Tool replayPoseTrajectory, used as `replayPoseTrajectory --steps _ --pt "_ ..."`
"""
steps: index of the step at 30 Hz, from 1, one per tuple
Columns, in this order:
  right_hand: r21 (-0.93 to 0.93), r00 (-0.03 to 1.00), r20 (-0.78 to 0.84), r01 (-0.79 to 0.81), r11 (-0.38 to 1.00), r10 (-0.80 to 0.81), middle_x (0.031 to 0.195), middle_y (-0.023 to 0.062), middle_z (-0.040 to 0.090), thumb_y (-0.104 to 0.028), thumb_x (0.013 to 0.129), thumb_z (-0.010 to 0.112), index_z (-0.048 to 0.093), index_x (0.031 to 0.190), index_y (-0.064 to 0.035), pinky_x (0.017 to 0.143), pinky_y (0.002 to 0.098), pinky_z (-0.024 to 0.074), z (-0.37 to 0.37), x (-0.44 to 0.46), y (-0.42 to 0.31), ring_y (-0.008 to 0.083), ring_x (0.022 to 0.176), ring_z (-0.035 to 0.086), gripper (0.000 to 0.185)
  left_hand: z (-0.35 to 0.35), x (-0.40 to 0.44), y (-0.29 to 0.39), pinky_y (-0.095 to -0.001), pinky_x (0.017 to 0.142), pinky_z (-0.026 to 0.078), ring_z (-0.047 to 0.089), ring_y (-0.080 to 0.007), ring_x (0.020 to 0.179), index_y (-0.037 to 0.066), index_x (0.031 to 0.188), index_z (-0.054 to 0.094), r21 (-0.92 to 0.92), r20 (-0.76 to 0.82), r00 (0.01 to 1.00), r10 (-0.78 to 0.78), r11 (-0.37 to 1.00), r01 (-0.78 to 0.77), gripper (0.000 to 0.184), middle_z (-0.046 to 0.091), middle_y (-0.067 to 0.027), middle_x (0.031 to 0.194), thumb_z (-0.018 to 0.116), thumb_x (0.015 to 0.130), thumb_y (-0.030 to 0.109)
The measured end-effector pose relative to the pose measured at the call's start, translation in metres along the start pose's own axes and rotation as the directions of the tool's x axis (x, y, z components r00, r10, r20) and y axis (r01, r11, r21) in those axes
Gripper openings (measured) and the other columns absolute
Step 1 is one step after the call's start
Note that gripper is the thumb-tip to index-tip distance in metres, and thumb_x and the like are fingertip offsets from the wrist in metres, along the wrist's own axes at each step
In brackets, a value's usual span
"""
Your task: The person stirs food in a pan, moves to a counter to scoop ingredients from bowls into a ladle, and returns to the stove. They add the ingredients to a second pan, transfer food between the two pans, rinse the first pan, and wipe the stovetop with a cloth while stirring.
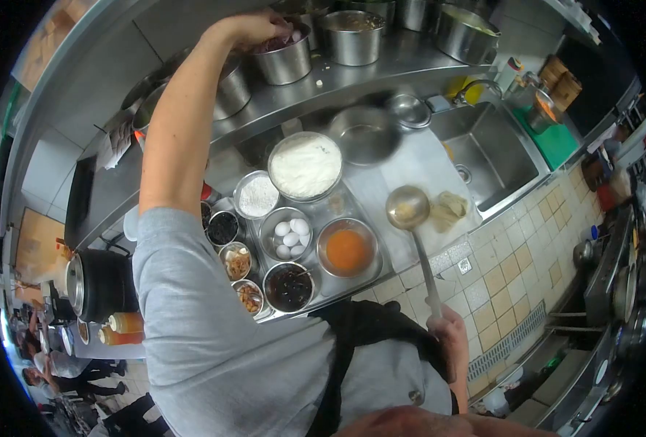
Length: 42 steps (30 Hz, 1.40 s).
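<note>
A ladle (423, 266), stiff, likely light and best held by its handle, angles right of the egg bowl (266, 236), my right hand (450, 333) wrapped round it; beyond that bowl, my left hand (254, 29) dips into a steel pot (286, 65), its pinch unclear.

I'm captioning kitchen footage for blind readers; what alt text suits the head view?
A person's left hand is in a metal pot of purplish food on a steel shelf, while the right hand holds a ladle. Below, a metal tray bears an egg bowl and a bowl of orange food.
</note>
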State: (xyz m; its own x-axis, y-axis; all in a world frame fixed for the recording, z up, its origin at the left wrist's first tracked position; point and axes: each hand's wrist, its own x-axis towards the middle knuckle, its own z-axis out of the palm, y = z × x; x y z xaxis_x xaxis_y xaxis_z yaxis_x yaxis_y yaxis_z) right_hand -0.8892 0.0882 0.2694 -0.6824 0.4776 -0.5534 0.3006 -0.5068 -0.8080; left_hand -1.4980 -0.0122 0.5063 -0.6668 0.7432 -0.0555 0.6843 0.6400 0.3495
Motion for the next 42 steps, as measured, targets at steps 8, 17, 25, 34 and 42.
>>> replayPoseTrajectory --steps 8,17,25,34,42 --pt "0.006 0.998 0.064 0.028 1.0 -0.028 0.068 -0.0011 0.052 -0.02 0.077 0.059 0.058 0.128 0.0059 0.05 0.0221 0.0347 -0.016 0.011 0.007 0.0084 0.053 0.045 0.057 -0.014 -0.001 -0.001 -0.0281 0.05 0.031 0.051 -0.0093 0.062 0.008 0.102 0.069 -0.175 -0.063 0.997 -0.043 0.984 0.031 0.035 0.062 0.0008 0.08 0.059 0.097 0.041" --pt "-0.1 0.982 0.16 0.116 0.988 -0.099 0.068 -0.0026 0.048 -0.021 0.084 0.057 0.058 0.129 0.0075 0.054 0.0209 0.0306 -0.027 0.017 0.015 0.0073 0.06 0.043 0.054 0.075 -0.1 0.137 -0.0343 0.072 0.057 0.071 -0.0184 0.078 0.006 0.114 0.072 -0.211 -0.004 0.953 0.304 0.931 -0.298 0.044 0.075 -0.0093 0.096 0.059 0.098 0.045" --pt "-0.107 0.976 0.213 0.064 0.992 -0.04 0.073 -0.0038 0.049 -0.031 0.08 0.067 0.054 0.135 0.0078 0.057 0.0222 0.0332 -0.045 0.018 0.013 0.0068 0.063 0.045 0.068 0.346 -0.098 0.157 -0.048 0.083 0.056 0.069 -0.0414 0.089 -0.001 0.096 0.071 -0.119 0.16 0.952 0.26 0.963 -0.243 0.032 0.071 -0.0249 0.095 0.055 0.096 0.027" --pt "-0.276 0.997 0.07 -0.019 0.961 0.04 0.074 -0.0041 0.051 -0.016 0.076 0.059 0.062 0.132 0.0005 0.059 0.0231 0.0357 -0.043 0.017 0.009 0.0069 0.065 0.047 0.059 0.435 -0.095 0.158 -0.0462 0.075 0.057 0.072 -0.0364 0.087 0.0 0.107 0.063 -0.017 0.009 0.96 0.279 0.96 -0.279 0.029 0.072 -0.0196 0.09 0.069 0.082 0.013" --pt "-0.038 0.984 0.118 -0.132 0.991 0.136 0.077 -0.0022 0.058 -0.03 0.069 0.071 0.057 0.139 -0.0011 0.06 0.0203 0.0396 -0.021 -0.004 -0.011 0.0073 0.068 0.054 0.077 0.401 -0.075 0.139 -0.0428 0.088 0.055 0.069 -0.0322 0.101 0.015 0.116 0.072 -0.217 0.182 0.951 0.248 0.954 -0.207 0.034 0.074 -0.0138 0.105 0.064 0.083 0.01"
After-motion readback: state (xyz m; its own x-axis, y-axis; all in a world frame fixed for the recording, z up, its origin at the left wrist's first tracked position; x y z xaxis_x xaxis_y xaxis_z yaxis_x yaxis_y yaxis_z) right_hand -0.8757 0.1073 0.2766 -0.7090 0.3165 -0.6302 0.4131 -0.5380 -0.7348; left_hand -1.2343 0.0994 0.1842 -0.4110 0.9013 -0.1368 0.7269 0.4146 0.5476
